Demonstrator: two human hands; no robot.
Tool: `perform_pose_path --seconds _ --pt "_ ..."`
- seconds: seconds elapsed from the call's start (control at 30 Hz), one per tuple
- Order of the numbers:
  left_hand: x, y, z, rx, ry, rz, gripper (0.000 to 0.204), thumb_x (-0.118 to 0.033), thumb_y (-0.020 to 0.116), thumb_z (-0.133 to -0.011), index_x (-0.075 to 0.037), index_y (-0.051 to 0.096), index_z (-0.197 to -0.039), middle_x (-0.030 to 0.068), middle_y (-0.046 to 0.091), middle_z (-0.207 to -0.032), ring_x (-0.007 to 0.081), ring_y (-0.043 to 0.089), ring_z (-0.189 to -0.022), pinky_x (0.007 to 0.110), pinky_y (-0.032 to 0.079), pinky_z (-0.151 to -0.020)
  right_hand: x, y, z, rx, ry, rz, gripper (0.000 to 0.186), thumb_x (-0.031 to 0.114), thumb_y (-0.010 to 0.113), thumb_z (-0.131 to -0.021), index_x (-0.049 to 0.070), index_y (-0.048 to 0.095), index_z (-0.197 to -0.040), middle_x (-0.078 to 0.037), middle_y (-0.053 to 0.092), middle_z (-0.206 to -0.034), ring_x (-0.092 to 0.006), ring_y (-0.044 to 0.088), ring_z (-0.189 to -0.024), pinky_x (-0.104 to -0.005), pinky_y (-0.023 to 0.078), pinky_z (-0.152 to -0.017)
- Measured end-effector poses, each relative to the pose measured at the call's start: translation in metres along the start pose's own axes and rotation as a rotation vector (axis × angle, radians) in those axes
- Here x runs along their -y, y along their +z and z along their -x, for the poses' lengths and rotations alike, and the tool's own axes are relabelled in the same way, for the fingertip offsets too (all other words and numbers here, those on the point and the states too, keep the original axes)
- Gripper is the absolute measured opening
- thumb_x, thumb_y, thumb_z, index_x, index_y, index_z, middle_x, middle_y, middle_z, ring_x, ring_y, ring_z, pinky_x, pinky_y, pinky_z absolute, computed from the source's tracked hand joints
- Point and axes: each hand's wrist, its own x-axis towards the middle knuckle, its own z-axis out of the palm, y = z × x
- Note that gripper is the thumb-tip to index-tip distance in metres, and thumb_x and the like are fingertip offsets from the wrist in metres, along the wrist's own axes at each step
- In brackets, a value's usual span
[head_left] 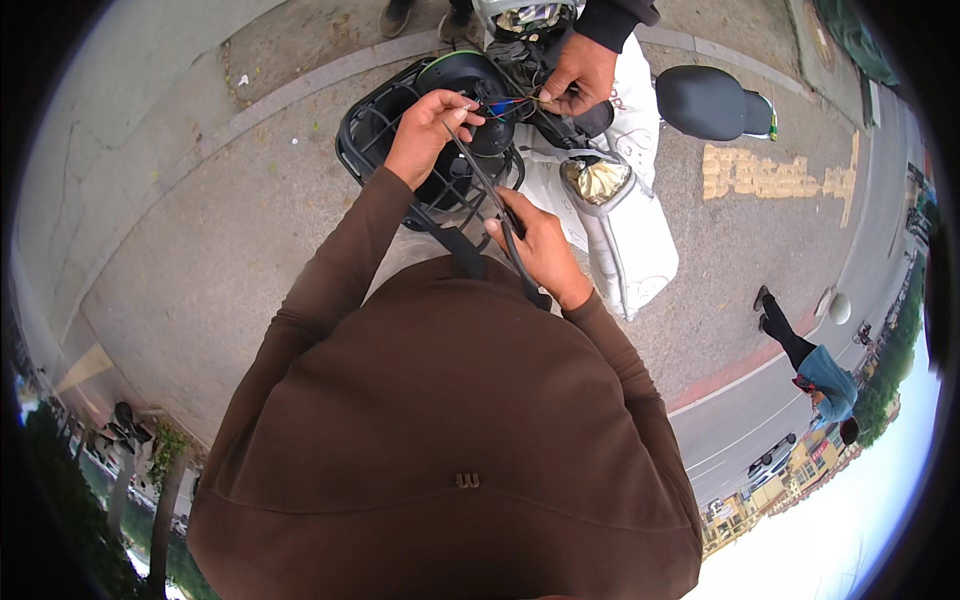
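My left hand (426,135) is closed in a pinch on a thin wire end near the top of the long metal blades (467,153) of a hand tool, apparently shears. My right hand (540,246) grips the black handles of that tool lower down. A co-worker's hand (578,72) pinches thin coloured wires (515,104) just right of my left hand. Behind these lie a round black housing (451,77) with a green rim and a black grid basket (372,130) on a scooter.
A white quilted cover (638,250) hangs on the scooter's right, beside a black mirror (712,100). Another person's shoes (398,15) stand beyond. A passerby (822,380) is on the pavement at right, by the road with vehicles (770,455). Trees and plants (165,455) are at lower left.
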Motion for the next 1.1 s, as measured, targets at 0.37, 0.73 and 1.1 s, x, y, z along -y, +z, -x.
perform_pose_path --seconds 0.37,0.73,1.1 --pt "0.017 0.009 -0.003 -0.227 0.054 0.251 0.009 -0.001 0.058 -0.092 0.002 0.060 -0.100 0.0078 0.065 -0.093 0.0143 0.064 -0.083 0.027 0.053 -0.077 -0.001 0.023 -0.010 -0.226 0.144 0.470 0.047 0.035 0.063 -0.088 0.000 0.050 -0.116 -0.022 0.063 -0.089 -0.0398 0.063 -0.070 -0.0461 0.048 -0.061" --pt "0.020 0.006 0.001 -0.138 0.038 0.153 0.009 -0.002 0.056 -0.093 0.002 0.062 -0.098 0.0058 0.066 -0.088 0.0112 0.062 -0.076 0.025 0.051 -0.070 0.003 0.027 -0.025 -0.325 0.053 0.724 0.050 0.035 0.067 -0.084 0.001 0.052 -0.119 -0.018 0.060 -0.083 -0.0351 0.061 -0.061 -0.0420 0.048 -0.051" --pt "0.010 -0.007 -0.005 0.008 0.004 0.037 0.010 -0.002 0.048 -0.093 0.000 0.058 -0.095 0.0063 0.062 -0.079 0.0106 0.055 -0.066 0.023 0.044 -0.059 0.006 0.017 -0.032 -0.284 0.006 0.791 0.055 0.033 0.067 -0.085 0.001 0.052 -0.126 -0.017 0.058 -0.082 -0.0337 0.060 -0.058 -0.0406 0.049 -0.051"
